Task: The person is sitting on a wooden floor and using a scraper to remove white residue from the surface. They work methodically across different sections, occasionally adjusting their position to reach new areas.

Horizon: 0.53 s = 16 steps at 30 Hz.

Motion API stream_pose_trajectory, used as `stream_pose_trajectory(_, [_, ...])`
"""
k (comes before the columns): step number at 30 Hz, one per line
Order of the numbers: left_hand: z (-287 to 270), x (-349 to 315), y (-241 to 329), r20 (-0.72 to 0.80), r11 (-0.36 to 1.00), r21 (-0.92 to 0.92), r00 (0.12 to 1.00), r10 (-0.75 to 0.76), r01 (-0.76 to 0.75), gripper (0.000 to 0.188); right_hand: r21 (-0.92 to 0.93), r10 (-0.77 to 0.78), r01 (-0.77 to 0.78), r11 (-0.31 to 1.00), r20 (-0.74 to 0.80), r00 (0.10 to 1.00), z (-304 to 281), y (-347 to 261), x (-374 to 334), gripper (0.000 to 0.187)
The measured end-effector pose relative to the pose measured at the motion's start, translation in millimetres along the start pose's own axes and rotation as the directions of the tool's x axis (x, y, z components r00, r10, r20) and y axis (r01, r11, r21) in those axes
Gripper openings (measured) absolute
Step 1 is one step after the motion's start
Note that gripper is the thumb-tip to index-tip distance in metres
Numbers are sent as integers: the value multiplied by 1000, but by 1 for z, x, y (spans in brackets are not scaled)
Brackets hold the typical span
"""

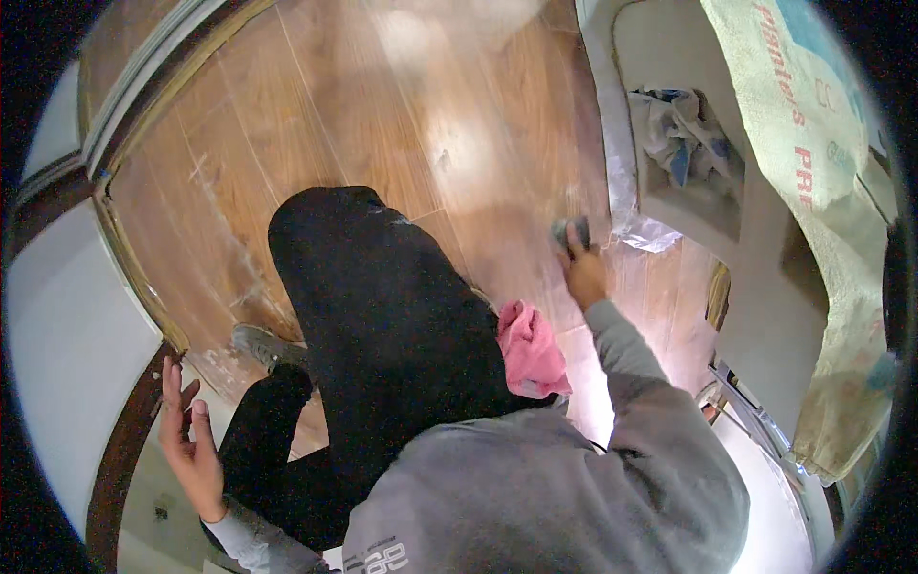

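Note:
My right hand [585,273] is stretched out to the right, pressing a small dark grey-green pad [571,232] on the wood-look floor [382,105]. Its fingers lie over the pad; whether it is a sponge or a scouring pad I cannot tell. At the lower left my left hand [193,445] is raised with fingers apart, holding nothing. Its fingertips are beside the brown wooden edge [134,430] of a white panel. A pink cloth [531,352] hangs at my right side against my black trousers.
Whitish smears [251,277] mark the floor near my grey shoe [256,342]. On the right, a white unit holds crumpled plastic [684,134] in an opening. A printed woven sack [822,239] drapes over it. A pale sliding-door track [143,86] runs along the upper left.

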State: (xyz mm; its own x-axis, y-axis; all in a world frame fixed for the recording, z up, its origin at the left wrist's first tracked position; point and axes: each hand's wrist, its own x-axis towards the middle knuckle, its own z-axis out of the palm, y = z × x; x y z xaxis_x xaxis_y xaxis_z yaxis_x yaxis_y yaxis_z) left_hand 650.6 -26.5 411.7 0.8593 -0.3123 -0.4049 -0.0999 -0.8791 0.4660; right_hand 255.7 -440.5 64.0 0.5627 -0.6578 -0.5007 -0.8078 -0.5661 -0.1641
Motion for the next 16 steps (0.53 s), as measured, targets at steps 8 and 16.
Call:
stream_pose_trajectory(8, [2, 8, 5, 64, 981, 139, 990, 124, -132, 45, 24, -30, 29, 999, 12, 999, -5, -11, 24, 61])
stream_pose_trajectory(16, [-4, 12, 18, 37, 982, 107, 988, 152, -156, 46, 25, -86, 89, 996, -86, 993, -8, -11, 36, 64])
